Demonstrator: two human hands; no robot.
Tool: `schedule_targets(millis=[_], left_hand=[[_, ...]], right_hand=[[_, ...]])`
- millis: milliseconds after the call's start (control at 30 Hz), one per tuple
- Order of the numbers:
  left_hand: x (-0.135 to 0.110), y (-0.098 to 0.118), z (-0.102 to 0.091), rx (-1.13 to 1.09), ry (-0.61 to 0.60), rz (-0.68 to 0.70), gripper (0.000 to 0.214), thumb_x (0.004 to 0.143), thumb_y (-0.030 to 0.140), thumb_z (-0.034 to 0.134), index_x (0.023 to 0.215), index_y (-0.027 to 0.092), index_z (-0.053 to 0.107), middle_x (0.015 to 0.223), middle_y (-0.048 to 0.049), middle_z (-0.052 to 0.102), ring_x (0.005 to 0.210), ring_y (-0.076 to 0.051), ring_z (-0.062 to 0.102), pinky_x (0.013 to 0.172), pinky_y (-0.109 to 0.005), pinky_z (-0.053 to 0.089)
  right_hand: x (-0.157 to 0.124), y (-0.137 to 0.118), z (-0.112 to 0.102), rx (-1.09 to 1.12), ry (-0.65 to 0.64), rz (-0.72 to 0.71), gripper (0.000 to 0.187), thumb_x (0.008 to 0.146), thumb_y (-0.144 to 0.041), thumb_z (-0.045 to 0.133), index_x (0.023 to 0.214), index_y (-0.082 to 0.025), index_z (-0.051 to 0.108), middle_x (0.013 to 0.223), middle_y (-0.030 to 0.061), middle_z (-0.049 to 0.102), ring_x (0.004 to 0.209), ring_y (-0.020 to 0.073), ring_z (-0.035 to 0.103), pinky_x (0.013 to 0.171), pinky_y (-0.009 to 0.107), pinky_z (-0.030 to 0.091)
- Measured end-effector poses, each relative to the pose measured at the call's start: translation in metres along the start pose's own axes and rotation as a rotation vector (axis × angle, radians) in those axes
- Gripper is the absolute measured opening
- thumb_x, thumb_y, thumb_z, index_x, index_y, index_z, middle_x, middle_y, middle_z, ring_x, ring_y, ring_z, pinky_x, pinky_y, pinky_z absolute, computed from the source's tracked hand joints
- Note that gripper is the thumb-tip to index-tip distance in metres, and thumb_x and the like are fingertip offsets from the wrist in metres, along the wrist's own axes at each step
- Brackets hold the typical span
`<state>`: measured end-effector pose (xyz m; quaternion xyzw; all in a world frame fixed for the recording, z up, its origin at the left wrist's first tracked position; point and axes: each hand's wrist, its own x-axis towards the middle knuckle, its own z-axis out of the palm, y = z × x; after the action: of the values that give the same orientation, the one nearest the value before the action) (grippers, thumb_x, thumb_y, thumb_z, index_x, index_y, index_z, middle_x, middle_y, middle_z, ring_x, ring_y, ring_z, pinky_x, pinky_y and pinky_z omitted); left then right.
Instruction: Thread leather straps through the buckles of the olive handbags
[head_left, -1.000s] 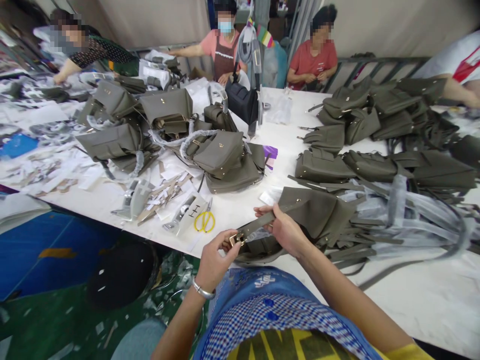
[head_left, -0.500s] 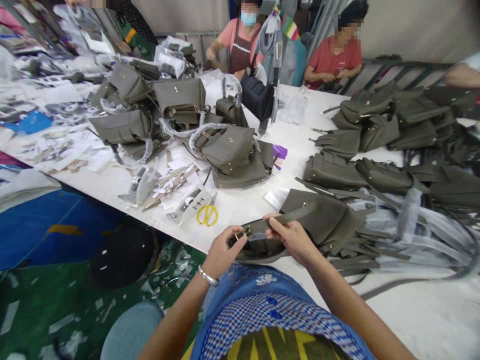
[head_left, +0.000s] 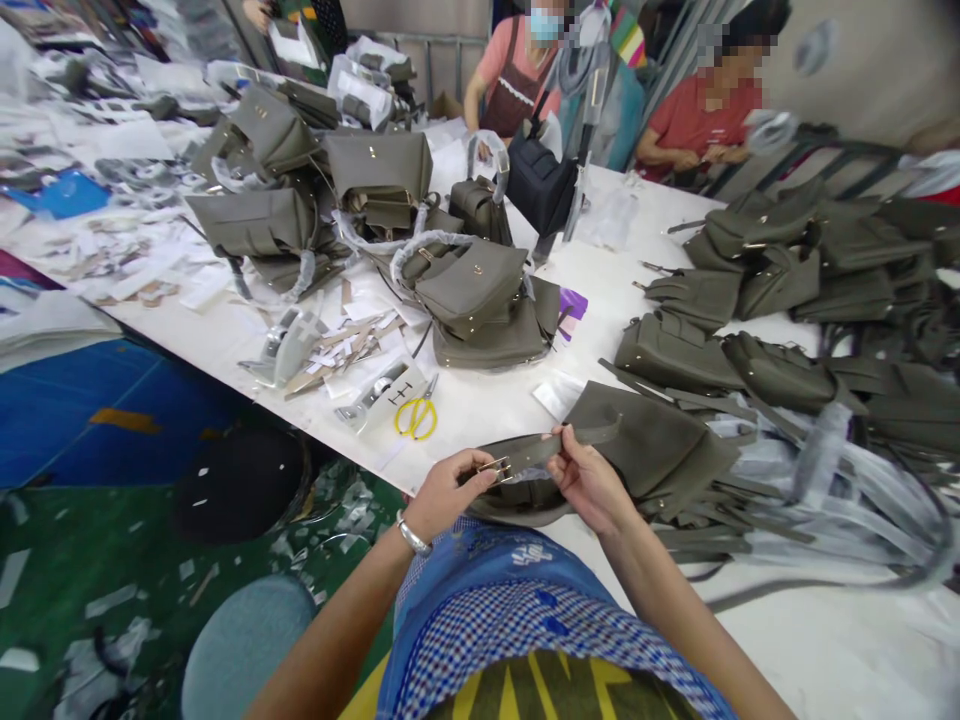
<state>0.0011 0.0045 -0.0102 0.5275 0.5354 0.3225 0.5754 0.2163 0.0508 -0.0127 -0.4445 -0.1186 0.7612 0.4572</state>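
My left hand (head_left: 446, 492) pinches the gold metal buckle (head_left: 496, 468) at the end of an olive-grey leather strap (head_left: 559, 446). My right hand (head_left: 590, 482) grips the same strap a little further along. The strap belongs to an olive-grey handbag (head_left: 651, 436) lying flat at the near edge of the white table (head_left: 480, 405). Both hands are closed on the strap, just above the table's edge.
Yellow scissors (head_left: 417, 413) lie left of my hands beside paper scraps. Piles of olive-grey handbags (head_left: 480, 300) fill the middle and right of the table. A black bag (head_left: 538, 183) stands at the back. Two people sit across the table. Scraps litter the green floor (head_left: 90, 590).
The view has shifted left and down. My hands stay on the strap and buckle, and have drawn slightly closer together near the table's edge.
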Motion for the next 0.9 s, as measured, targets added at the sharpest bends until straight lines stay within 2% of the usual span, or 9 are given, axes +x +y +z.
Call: schedule_targets(millis=[167, 467, 600, 733, 900], left_hand=[[0.002, 0.000, 0.000, 0.023, -0.018, 0.065, 0.024, 0.082, 0.036, 0.058, 0.095, 0.017, 0.064, 0.090, -0.0031, 0.067, 0.084, -0.017, 0.059, 0.081, -0.029, 0.045], [0.005, -0.009, -0.001, -0.075, -0.027, 0.075, 0.023, 0.081, 0.034, 0.059, 0.095, 0.016, 0.063, 0.089, -0.0029, 0.067, 0.082, -0.016, 0.059, 0.079, -0.027, 0.045], [0.004, -0.010, -0.002, -0.143, -0.041, 0.053, 0.025, 0.082, 0.035, 0.058, 0.096, 0.015, 0.062, 0.087, -0.0028, 0.066, 0.078, -0.014, 0.058, 0.075, -0.026, 0.046], [0.002, -0.008, -0.001, -0.102, 0.007, 0.074, 0.026, 0.079, 0.034, 0.062, 0.098, 0.016, 0.063, 0.089, -0.0028, 0.066, 0.080, -0.014, 0.057, 0.076, -0.027, 0.045], [0.002, -0.007, 0.001, -0.073, 0.012, 0.073, 0.025, 0.081, 0.035, 0.059, 0.096, 0.015, 0.062, 0.086, -0.0026, 0.066, 0.076, -0.014, 0.057, 0.071, -0.026, 0.045]], right_hand=[[0.006, 0.007, 0.003, 0.148, 0.077, 0.083, 0.021, 0.068, -0.025, 0.079, 0.080, -0.014, 0.066, 0.070, -0.0018, 0.071, 0.052, 0.0063, 0.063, 0.050, 0.012, 0.058], [0.011, 0.012, 0.014, 0.216, 0.186, 0.095, 0.007, 0.077, -0.018, 0.071, 0.075, -0.016, 0.064, 0.069, -0.0047, 0.070, 0.059, 0.0037, 0.065, 0.054, 0.007, 0.056], [0.009, 0.011, 0.016, 0.218, 0.157, 0.080, 0.010, 0.075, -0.020, 0.073, 0.077, -0.017, 0.064, 0.070, -0.0056, 0.070, 0.060, 0.0031, 0.064, 0.052, 0.007, 0.055], [0.006, 0.009, 0.015, 0.150, 0.087, 0.030, 0.019, 0.071, -0.027, 0.077, 0.081, -0.017, 0.065, 0.070, -0.0061, 0.069, 0.055, 0.0027, 0.061, 0.045, 0.008, 0.052], [0.010, 0.011, 0.011, 0.088, 0.113, -0.009, 0.018, 0.071, -0.027, 0.077, 0.078, -0.018, 0.063, 0.069, -0.0067, 0.068, 0.055, 0.0009, 0.059, 0.045, 0.004, 0.049]])
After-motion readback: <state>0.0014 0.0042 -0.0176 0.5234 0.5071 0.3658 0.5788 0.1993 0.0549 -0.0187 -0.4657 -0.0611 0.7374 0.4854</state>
